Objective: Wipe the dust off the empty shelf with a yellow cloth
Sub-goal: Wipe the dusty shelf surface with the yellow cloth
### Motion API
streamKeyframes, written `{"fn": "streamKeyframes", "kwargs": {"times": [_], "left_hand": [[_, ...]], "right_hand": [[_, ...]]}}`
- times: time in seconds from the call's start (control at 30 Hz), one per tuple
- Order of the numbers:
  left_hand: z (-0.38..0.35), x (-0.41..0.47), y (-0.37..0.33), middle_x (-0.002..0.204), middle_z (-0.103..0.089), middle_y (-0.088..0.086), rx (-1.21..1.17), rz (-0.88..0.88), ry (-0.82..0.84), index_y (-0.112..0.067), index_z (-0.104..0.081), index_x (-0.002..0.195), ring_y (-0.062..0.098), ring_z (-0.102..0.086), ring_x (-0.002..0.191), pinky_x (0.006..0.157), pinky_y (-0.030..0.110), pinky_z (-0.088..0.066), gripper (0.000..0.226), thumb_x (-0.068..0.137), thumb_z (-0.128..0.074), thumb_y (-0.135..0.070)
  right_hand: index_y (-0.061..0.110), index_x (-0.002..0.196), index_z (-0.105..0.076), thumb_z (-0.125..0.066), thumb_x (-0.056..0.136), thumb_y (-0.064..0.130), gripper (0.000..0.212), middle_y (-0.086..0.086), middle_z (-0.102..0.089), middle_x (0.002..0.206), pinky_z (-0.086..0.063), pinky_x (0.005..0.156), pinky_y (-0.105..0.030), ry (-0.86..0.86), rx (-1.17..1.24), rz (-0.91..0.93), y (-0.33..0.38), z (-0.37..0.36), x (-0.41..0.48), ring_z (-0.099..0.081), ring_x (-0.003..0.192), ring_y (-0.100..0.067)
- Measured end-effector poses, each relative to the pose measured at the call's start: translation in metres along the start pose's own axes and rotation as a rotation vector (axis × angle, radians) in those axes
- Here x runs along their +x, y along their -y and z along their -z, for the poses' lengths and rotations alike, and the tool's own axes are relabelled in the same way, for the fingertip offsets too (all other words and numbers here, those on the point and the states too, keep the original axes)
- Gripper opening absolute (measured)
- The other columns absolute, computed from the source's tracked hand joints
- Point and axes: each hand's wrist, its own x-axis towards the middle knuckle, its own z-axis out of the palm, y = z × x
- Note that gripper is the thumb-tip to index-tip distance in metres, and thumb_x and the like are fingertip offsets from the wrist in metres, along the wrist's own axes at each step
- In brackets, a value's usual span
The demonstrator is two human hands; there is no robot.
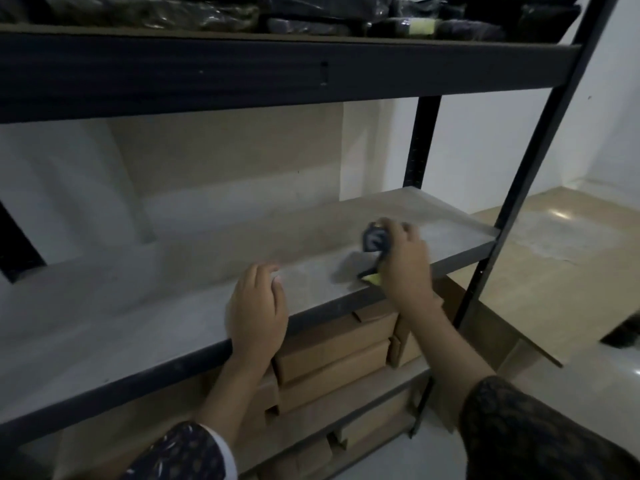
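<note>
Left hand (258,313) rests palm-down over the dark front edge of the empty shelf (156,327), fingers spread and released on the board. The grey board is bare to the left and behind. Brown cardboard boxes (332,355) are stacked under it; dark wrapped bundles (311,15) fill the tier above. Right hand (403,258), near the shelf's right front edge, is clenched around a dark blurred object (375,240), with a corner of yellow cloth (371,279) showing beneath the palm. The cloth's long axis cannot be told. A black upright (540,140) bounds the right end.
</note>
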Motion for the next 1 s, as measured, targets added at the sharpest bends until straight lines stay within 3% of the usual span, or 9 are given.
{"fn": "streamKeyframes", "kwargs": {"times": [0.13, 0.23, 0.4, 0.57, 0.7, 0.8, 0.93, 1.0], "left_hand": [[-0.011, 0.01, -0.011, 0.106, -0.062, 0.004, -0.028, 0.134, -0.11, -0.013, -0.058, 0.112, 0.022, -0.059, 0.093, 0.074, 0.038, -0.05, 0.023, 0.098, -0.04, -0.016], [-0.013, 0.012, -0.016, 0.106, -0.061, 0.007, 0.001, 0.141, -0.145, -0.01, -0.059, 0.109, 0.024, -0.058, 0.095, 0.074, 0.038, -0.048, 0.021, 0.097, -0.043, -0.012], [-0.029, 0.017, -0.034, 0.104, -0.06, 0.007, 0.083, 0.077, -0.069, -0.009, -0.059, 0.108, 0.023, -0.056, 0.096, 0.073, 0.03, -0.044, 0.018, 0.093, -0.049, -0.01], [-0.055, 0.027, -0.054, 0.109, -0.058, 0.004, 0.124, 0.045, 0.099, -0.011, -0.057, 0.112, 0.021, -0.054, 0.099, 0.077, 0.033, -0.048, 0.024, 0.095, -0.043, -0.019], [-0.08, 0.033, -0.07, 0.116, -0.056, 0.003, 0.204, -0.019, 0.234, -0.012, -0.053, 0.121, 0.019, -0.053, 0.105, 0.089, 0.032, -0.047, 0.03, 0.097, -0.039, -0.026], [-0.092, 0.034, -0.074, 0.121, -0.054, 0.006, 0.288, -0.057, 0.321, -0.011, -0.05, 0.122, 0.022, -0.049, 0.111, 0.102, 0.036, -0.041, 0.032, 0.099, -0.036, -0.029], [-0.096, 0.033, -0.074, 0.13, -0.05, 0.009, 0.334, -0.025, 0.363, -0.008, -0.047, 0.128, 0.024, -0.045, 0.121, 0.111, 0.038, -0.034, 0.037, 0.098, -0.034, -0.024], [-0.097, 0.034, -0.074, 0.131, -0.05, 0.008, 0.314, -0.012, 0.363, -0.008, -0.047, 0.129, 0.023, -0.045, 0.121, 0.111, 0.038, -0.034, 0.037, 0.096, -0.035, -0.02]], "right_hand": [[0.027, 0.126, -0.051, -0.058, 0.085, 0.021, 0.041, -0.003, -0.05, 0.131, -0.044, 0.095, -0.046, 0.256, -0.075, 0.366, 0.051, -0.038, -0.022, -0.047, 0.119, -0.028], [0.023, 0.119, -0.062, -0.052, 0.087, 0.022, 0.034, 0.0, -0.056, 0.131, -0.035, 0.099, -0.047, 0.329, -0.13, 0.492, 0.048, -0.051, -0.033, -0.04, 0.129, -0.029], [0.023, 0.122, -0.062, -0.051, 0.091, 0.016, 0.034, 0.003, -0.052, 0.138, -0.036, 0.096, -0.043, 0.328, -0.218, 0.387, 0.02, -0.05, -0.008, -0.039, 0.126, -0.028], [0.025, 0.12, -0.061, -0.053, 0.09, 0.014, 0.033, 0.003, -0.054, 0.132, -0.04, 0.087, -0.04, 0.178, -0.349, 0.163, -0.054, -0.018, 0.022, -0.044, 0.114, -0.027], [0.021, 0.121, -0.062, -0.054, 0.089, 0.011, 0.035, -0.001, -0.054, 0.129, -0.044, 0.082, -0.041, 0.081, -0.434, -0.039, -0.123, 0.011, 0.039, -0.044, 0.111, -0.033], [0.015, 0.113, -0.065, -0.054, 0.089, 0.009, 0.026, -0.009, -0.058, 0.121, -0.047, 0.087, -0.046, 0.083, -0.32, -0.219, -0.149, 0.027, 0.062, -0.046, 0.111, -0.039], [0.018, 0.117, -0.062, -0.057, 0.084, 0.008, 0.034, -0.011, -0.062, 0.117, -0.047, 0.091, -0.045, 0.005, -0.121, -0.098, -0.131, 0.027, 0.081, -0.055, 0.102, -0.035], [0.02, 0.129, -0.052, -0.06, 0.084, 0.016, 0.047, -0.01, -0.053, 0.129, -0.04, 0.098, -0.042, 0.133, -0.083, 0.068, -0.097, 0.014, 0.08, -0.049, 0.113, -0.034]]}}
